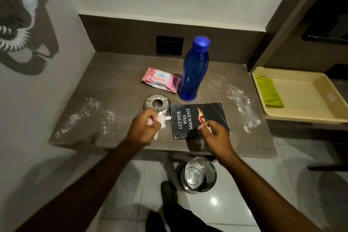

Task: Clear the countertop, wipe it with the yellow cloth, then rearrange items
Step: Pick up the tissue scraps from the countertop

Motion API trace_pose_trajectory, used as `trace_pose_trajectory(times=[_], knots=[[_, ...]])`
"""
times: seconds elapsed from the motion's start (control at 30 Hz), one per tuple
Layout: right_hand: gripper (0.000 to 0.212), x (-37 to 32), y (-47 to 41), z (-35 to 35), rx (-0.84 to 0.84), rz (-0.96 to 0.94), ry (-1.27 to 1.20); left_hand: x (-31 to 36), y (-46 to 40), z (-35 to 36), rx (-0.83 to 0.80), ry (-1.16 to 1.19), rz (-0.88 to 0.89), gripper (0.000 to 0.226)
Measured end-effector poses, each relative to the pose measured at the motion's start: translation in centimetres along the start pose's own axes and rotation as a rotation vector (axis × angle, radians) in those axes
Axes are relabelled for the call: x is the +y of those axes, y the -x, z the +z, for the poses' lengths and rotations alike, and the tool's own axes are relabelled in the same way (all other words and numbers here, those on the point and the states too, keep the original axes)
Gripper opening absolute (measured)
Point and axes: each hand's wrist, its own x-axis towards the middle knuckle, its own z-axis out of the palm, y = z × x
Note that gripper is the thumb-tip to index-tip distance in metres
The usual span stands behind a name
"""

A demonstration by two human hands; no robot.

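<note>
Legible writing: the dark paperback book [199, 118] lying flat near the front edge of the brown wood-grain table [120, 81] reads "LUCIFER WAS INNOCENT" in white capitals; the pink pack of wet wipes [162, 80] behind it carries the brand "kara" on its white flap. The folded yellow-green cloth [269, 93] lies off the table, in the cream plastic tray [308, 98] to the right, at the tray's left side. White powder [239, 98] is scattered in streaks at both ends of the table. A tall blue plastic bottle [194, 69] with a blue cap stands upright beside the wipes. The left hand [144, 128] is closed around crumpled white tissue [162, 119], just in front of a round steel ashtray [156, 103]. The right hand [212, 132] hovers over the book's lower edge, fingers curled, pinching a small white scrap. A steel bin [197, 175] stands on the tiled floor below.
</note>
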Motion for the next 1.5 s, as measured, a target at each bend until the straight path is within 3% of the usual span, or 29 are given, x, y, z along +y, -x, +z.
trace_pose_trajectory(times=[0.07,0.17,0.33,0.47,0.67,0.77,0.87,0.93,1.03,1.13,1.23,1.37,1.5], knots=[[0.024,2.4,2.5,-0.7,0.003,0.043,-0.006,-2.4,2.8,2.0,-0.148,0.012,-0.074,0.031],[0.022,6.5,5.2,-1.6,0.009,0.189,-0.025,-5.4,6.7,5.0,-0.285,-0.053,-0.286,0.025],[0.045,13.5,6.7,-2.6,0.064,0.386,-0.097,-11.8,8.8,8.8,-0.167,-0.206,-0.766,0.028],[0.057,21.4,5.0,-3.1,0.105,0.502,-0.072,-17.9,8.2,12.0,-0.065,-0.295,-0.744,0.038],[0.045,34.5,-0.9,-1.5,0.089,0.568,-0.062,-27.9,4.6,20.5,0.119,-0.143,-0.831,0.039],[0.032,39.3,-3.4,0.2,0.013,0.632,-0.132,-32.2,2.9,24.4,0.088,0.031,-0.964,0.026],[0.054,42.4,-5.1,2.1,-0.073,0.713,-0.218,-35.8,1.1,26.7,0.011,0.181,-0.98,0.044],[0.059,43.9,-6.0,2.5,-0.104,0.737,-0.247,-37.5,-0.3,28.2,0.04,0.288,-1.037,0.038],[0.06,45.5,-7.1,3.1,-0.219,0.747,-0.35,-39.8,-1.9,29.7,0.046,0.387,-1.085,0.025],[0.08,47.2,-7.2,3.9,-0.342,0.774,-0.474,-41.9,-2.1,30.1,0.038,0.439,-1.092,0.032],[0.085,47.6,-7.1,3.9,-0.309,0.772,-0.541,-42.7,-2.0,30.6,0.041,0.528,-1.062,0.05],[0.077,44.8,-5.8,2.4,-0.224,0.705,-0.502,-39.9,-0.3,29.4,0.05,0.541,-0.998,0.051],[0.066,37.3,-2.6,0.0,-0.192,0.667,-0.484,-32.6,3.7,25.4,0.048,0.491,-0.928,0.025]])
